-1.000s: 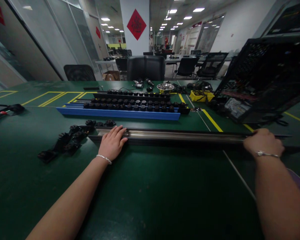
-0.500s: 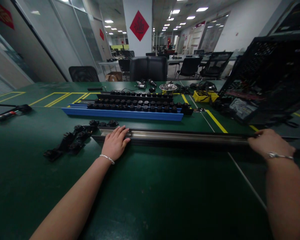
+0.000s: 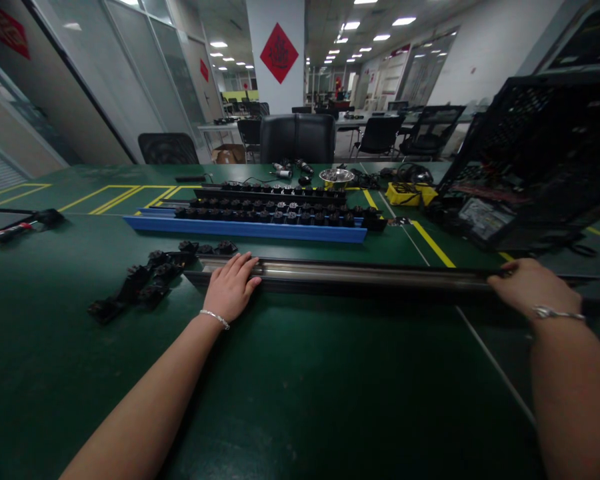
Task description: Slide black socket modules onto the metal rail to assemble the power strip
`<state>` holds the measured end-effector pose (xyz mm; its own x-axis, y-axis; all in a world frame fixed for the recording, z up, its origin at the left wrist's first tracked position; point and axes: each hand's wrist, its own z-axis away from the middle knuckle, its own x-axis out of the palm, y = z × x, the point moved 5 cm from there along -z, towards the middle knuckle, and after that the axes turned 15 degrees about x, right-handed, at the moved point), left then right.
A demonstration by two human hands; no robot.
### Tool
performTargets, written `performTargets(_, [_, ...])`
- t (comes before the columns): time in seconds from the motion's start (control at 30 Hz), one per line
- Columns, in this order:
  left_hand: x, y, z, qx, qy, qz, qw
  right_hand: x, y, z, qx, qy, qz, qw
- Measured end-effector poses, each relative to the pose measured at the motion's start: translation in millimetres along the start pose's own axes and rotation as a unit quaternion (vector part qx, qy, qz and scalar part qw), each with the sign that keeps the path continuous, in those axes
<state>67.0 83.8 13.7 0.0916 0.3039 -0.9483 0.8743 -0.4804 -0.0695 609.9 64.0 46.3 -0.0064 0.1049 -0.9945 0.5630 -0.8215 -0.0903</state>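
A long dark metal channel rail with a shiny inner groove lies across the green table in front of me. My left hand rests flat over its left part, fingers stretched across the groove and thumb along the near side. Toward the right end, my right hand has its fingers pinched together at the groove. Whatever those fingertips hold is hidden. Beside the rail's left end lie black clip-like parts in linked rows, just left of my left hand.
Beyond the rail lie a blue rail and several dark rails carrying rows of black parts. Farther back are a metal bowl and a yellow box. An opened black computer case stands right; a red-handled tool lies left.
My right hand has shifted slightly left along the rail. My left hand and the rail have stayed in place.
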Motion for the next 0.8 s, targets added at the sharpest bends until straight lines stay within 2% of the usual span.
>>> performTargets(0.5, [0.2, 0.2, 0.2, 0.001, 0.006, 0.004, 1.0, -6.6, -11.9, 17.1, -0.031, -0.032, 0.017, 0.999])
performTargets(0.8, [-0.2, 0.1, 0.1, 0.0, 0.004, 0.006, 1.0, -0.6, -11.7, 10.9, -0.05, -0.011, -0.003, 0.999])
